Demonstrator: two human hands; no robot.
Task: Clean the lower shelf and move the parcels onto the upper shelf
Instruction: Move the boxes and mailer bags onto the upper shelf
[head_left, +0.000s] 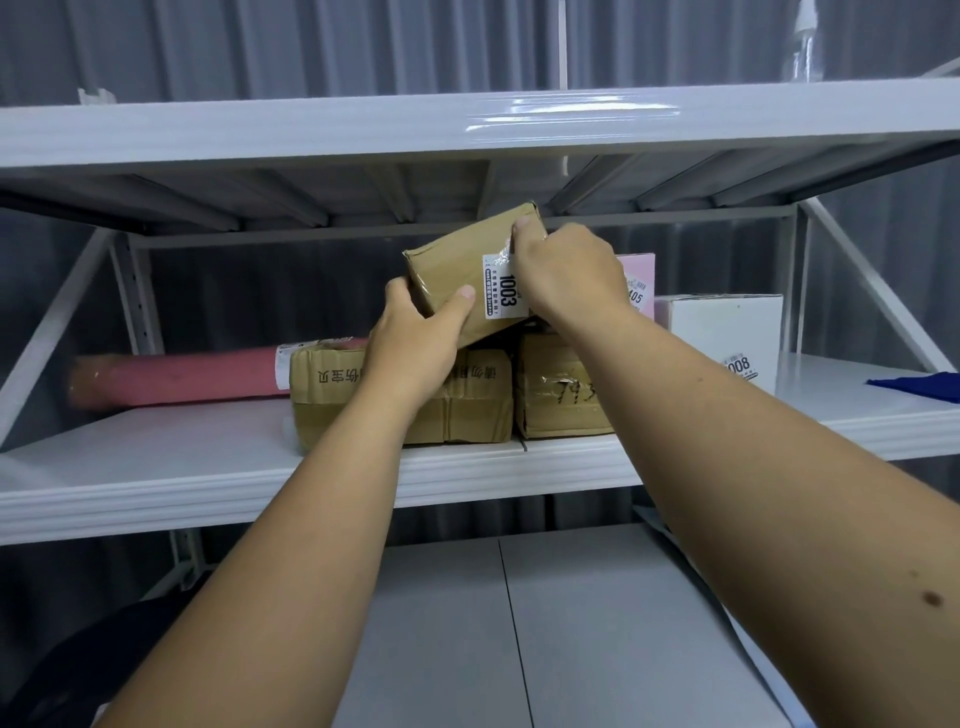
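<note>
White metal shelving stands before a grey corrugated wall. Both hands, left hand and right hand, grasp a tilted brown cardboard parcel labelled "1003", held above taped cardboard boxes beside a pink roll.

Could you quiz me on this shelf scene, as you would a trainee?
1. True or false: both hands grip the brown parcel marked 1003.
2. What colour is the long roll at the left of the shelf?
3. The blue cloth lies: A) at the right edge, B) on the roll, C) under the left hand.

Key: 1 true, since the right hand also holds it; 2 pink; 3 A.
</note>
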